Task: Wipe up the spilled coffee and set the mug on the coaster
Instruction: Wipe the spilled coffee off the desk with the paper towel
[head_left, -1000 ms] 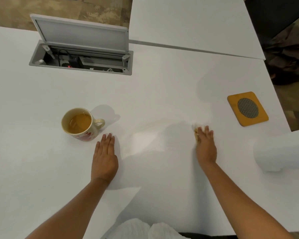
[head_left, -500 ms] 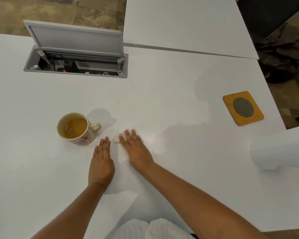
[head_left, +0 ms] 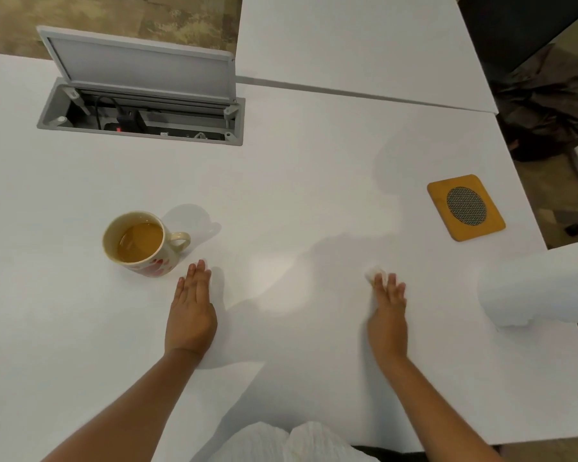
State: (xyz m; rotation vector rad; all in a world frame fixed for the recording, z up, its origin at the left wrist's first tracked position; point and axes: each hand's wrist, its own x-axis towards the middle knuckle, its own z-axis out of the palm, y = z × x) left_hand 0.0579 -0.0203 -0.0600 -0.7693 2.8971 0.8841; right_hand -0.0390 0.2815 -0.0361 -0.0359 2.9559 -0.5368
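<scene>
The mug (head_left: 141,243) stands upright on the tabletop (head_left: 314,181), toward its left edge and well short of the near edge, handle pointing right, about half full of pale coffee. It sits well apart from the coaster (head_left: 466,207), which lies flat close to the right edge; the coaster is bare, so the placing step is not yet done. Red marks run around the mug's lower wall, but they are too small to read as writing, and no brand or label shows on anything here

The right hand (head_left: 387,311) lies palm down between mug and coaster, its fingers straight and pressing a small wad of tissue (head_left: 372,273) flat against the surface; the wad peeks out past the fingertips. That flat press looks meant to drag the tissue across the wet patch, and a dull sheen in the middle of the tabletop suggests where the spill lay. No brown puddle is visible, so the wiping seems close to finished

The left hand (head_left: 191,311) rests palm down just beside the mug, fingers straight and together, holding nothing; it probably braces the body and stays ready for the handle

A white paper roll (head_left: 541,288) lies at the right edge, handy for more sheets. Near the far left corner an open cable hatch (head_left: 137,91) shows plugs inside
</scene>
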